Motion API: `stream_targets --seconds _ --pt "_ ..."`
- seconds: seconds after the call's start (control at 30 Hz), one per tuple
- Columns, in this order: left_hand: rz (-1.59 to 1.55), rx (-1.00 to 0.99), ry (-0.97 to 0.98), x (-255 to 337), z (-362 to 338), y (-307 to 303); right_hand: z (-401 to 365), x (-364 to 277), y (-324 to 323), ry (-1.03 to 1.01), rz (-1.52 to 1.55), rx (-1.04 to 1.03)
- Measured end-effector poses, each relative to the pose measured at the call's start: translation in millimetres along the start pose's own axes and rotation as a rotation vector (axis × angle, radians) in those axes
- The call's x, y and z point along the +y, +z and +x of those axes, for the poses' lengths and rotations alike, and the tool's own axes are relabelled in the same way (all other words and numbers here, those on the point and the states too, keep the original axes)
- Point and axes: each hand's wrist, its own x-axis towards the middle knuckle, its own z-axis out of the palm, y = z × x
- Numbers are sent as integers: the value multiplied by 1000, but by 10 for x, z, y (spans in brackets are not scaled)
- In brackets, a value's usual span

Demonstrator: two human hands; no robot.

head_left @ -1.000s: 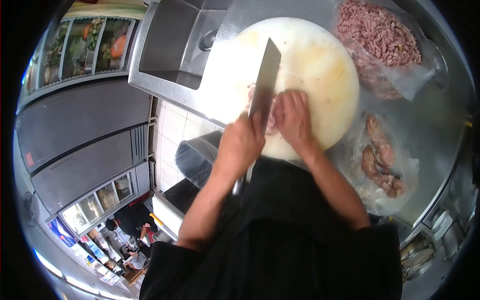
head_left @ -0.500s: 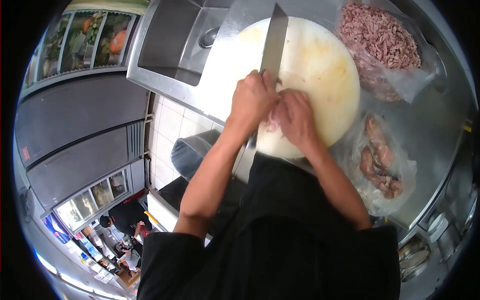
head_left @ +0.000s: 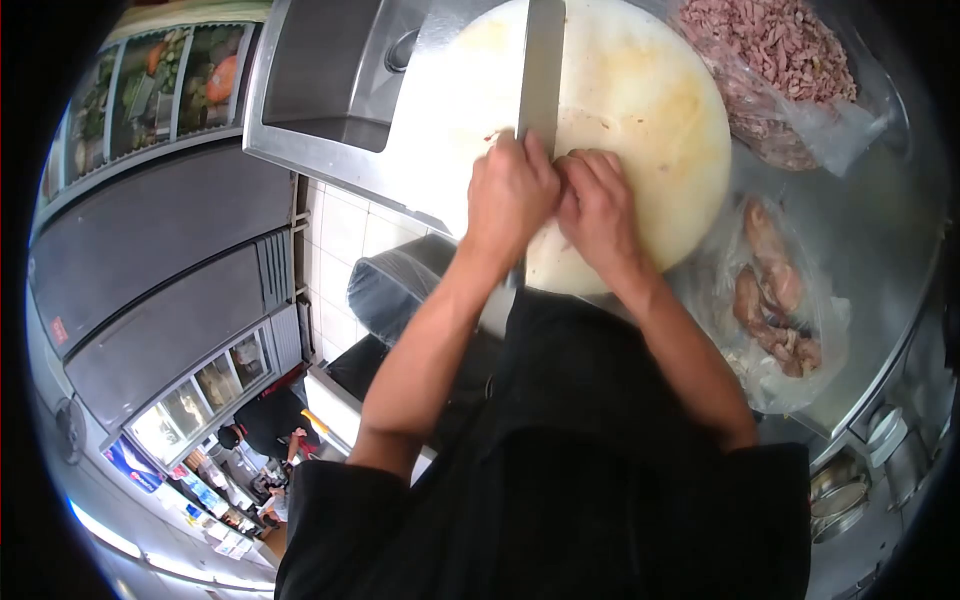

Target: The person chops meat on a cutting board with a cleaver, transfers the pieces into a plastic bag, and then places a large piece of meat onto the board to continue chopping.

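My left hand point(head_left: 512, 192) is closed around a large knife point(head_left: 543, 75), whose wide blade points away from me and runs out of the top of the view. Beneath both hands lies a round white cutting board point(head_left: 645, 140) with yellowish stains and small dark scraps. My right hand point(head_left: 600, 212) rests just right of the knife, fingers curled down and almost touching my left hand. Whatever sits under those fingers is hidden. A few reddish bits point(head_left: 494, 136) show on the board beyond my left knuckles.
Chopped pinkish meat point(head_left: 775, 50) fills a clear bag at the upper right. Below it, long meat pieces point(head_left: 768, 265) lie on clear plastic. A steel sink point(head_left: 325, 75) is at the upper left, with a lined bin point(head_left: 390, 285) below. Another person point(head_left: 270, 425) stands farther off.
The view has shifted slightly. The knife stands straighter, its tip now beyond the top edge. Pink shreds seen between my forearms are mostly out of sight, and my right fingers curl more tightly.
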Motion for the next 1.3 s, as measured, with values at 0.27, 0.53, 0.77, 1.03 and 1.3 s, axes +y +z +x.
stream_targets --seconds 0.27,0.53,0.77,1.03,1.3 --pt "73 -233 -153 188 -646 -634 -21 -67 -13 31 -66 43" --pt "-24 -55 -78 62 -396 -91 -15 -63 2 25 -15 2" --pt "-11 -123 -102 292 -42 -337 -21 -51 -169 56 6 7" --pt "34 -137 -112 179 -961 -287 -33 -87 -143 67 17 -3" --pt "-98 -83 -134 312 182 -105 -49 -39 -204 65 -39 -34"
